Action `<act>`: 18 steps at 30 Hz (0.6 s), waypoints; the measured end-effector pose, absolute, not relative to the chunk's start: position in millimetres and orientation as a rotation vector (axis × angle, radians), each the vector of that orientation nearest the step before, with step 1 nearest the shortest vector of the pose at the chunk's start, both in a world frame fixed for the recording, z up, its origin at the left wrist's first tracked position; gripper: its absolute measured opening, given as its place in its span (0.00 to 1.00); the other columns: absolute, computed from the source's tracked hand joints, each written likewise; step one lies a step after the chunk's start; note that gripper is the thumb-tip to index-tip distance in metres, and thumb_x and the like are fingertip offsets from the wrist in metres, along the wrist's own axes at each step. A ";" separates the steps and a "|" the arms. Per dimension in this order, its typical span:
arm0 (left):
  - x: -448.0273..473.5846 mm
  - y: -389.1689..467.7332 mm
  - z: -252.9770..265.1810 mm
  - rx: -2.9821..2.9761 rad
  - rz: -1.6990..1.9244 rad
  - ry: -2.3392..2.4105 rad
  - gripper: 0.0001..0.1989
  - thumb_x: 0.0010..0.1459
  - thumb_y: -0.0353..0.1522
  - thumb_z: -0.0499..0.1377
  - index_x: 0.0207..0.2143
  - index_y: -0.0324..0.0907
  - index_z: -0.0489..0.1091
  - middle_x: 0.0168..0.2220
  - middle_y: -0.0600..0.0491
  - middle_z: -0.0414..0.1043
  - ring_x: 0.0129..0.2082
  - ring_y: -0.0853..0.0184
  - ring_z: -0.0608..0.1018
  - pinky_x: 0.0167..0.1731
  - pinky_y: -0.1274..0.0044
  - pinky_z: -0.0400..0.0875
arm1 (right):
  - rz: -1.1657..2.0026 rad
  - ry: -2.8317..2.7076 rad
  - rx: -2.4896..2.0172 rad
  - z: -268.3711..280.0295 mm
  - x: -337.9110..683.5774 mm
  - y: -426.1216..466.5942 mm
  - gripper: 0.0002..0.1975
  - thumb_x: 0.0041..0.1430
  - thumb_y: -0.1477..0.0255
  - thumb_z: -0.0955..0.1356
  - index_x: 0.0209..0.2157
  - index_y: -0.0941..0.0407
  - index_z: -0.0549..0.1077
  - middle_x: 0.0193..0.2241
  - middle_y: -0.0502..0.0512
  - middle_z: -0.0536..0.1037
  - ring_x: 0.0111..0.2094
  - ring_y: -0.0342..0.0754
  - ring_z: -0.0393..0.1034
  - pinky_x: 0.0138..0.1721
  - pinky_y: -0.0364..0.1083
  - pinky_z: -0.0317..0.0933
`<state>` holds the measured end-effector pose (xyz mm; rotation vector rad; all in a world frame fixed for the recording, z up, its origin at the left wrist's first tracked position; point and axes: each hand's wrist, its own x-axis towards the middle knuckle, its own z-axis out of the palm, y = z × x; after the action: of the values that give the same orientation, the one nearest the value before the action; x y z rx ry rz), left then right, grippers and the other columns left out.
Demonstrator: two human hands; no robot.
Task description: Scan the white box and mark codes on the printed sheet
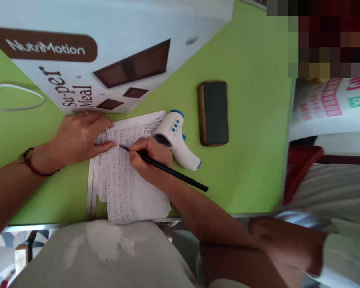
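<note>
A stack of paper sheets [121, 176] covered in rows of small handwriting lies on the green table, its lower end hanging over the near edge. My right hand [151, 158] grips a black pen [177, 173], its tip at the written rows. My left hand [81, 138] lies flat at the upper left of the sheets, thumb and fingers apart, pressing on the paper. Close beside my right hand, a white and blue infrared thermometer [175, 138] rests on its side, partly over the papers. My right hand hides part of the sheets.
A large white NutriMotion box [114, 48] stands behind the papers. To the right lies a dark phone [214, 114] in a brown case on the green table [252, 168]. A white cable [21, 86] curls at left. Another person's arm [288, 240] and a printed white sack [333, 104] are at right.
</note>
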<state>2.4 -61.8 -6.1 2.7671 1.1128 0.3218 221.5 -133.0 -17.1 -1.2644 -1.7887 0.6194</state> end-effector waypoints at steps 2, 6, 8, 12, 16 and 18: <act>2.5 -61.8 -6.0 2.776 0.324 1.108 0.21 0.67 0.47 0.54 0.50 0.43 0.75 0.36 0.49 0.79 0.38 0.59 0.81 0.34 0.71 0.71 | 0.633 -1.785 -1.285 -15.8 221.6 -133.3 0.09 0.51 0.81 0.66 0.26 0.52 0.67 0.18 0.41 0.70 0.18 0.38 0.63 0.21 0.40 0.59; 3.7 -63.0 -4.0 2.735 0.244 1.155 0.20 0.66 0.47 0.54 0.50 0.44 0.74 0.37 0.49 0.80 0.38 0.59 0.81 0.35 0.71 0.71 | 0.631 -1.746 -1.367 -13.4 221.1 -133.4 0.07 0.52 0.78 0.66 0.27 0.52 0.67 0.18 0.42 0.71 0.18 0.40 0.64 0.20 0.41 0.60; 5.5 -63.9 -1.4 2.698 0.213 1.183 0.20 0.65 0.46 0.55 0.50 0.44 0.73 0.38 0.49 0.80 0.38 0.58 0.81 0.34 0.71 0.70 | 0.611 -1.749 -1.365 -14.0 220.7 -133.2 0.06 0.53 0.77 0.66 0.26 0.52 0.67 0.19 0.43 0.72 0.19 0.40 0.64 0.21 0.41 0.61; 13.2 -66.9 7.8 2.692 0.108 1.239 0.17 0.63 0.43 0.57 0.48 0.42 0.72 0.41 0.48 0.80 0.39 0.57 0.81 0.32 0.71 0.68 | 0.596 -1.773 -1.352 -17.6 220.5 -132.8 0.06 0.53 0.77 0.66 0.26 0.52 0.67 0.18 0.43 0.71 0.19 0.39 0.64 0.22 0.41 0.61; 23.8 -72.5 19.4 2.651 -0.055 1.344 0.16 0.61 0.40 0.58 0.48 0.40 0.71 0.42 0.47 0.79 0.39 0.55 0.82 0.32 0.72 0.68 | 0.609 -1.770 -1.329 -19.2 220.3 -133.1 0.07 0.51 0.78 0.66 0.25 0.52 0.67 0.17 0.41 0.69 0.18 0.39 0.62 0.21 0.41 0.60; 27.5 -74.8 23.4 2.608 -0.118 1.398 0.17 0.61 0.39 0.58 0.49 0.39 0.70 0.43 0.46 0.79 0.39 0.54 0.82 0.32 0.71 0.68 | 0.622 -1.758 -1.295 -18.2 220.0 -133.2 0.07 0.51 0.79 0.66 0.25 0.52 0.66 0.17 0.41 0.69 0.18 0.38 0.62 0.20 0.40 0.59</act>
<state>27.5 -74.8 23.4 2.6078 1.3975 -0.1183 220.0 -133.2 -18.2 -1.2955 -1.7576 0.6221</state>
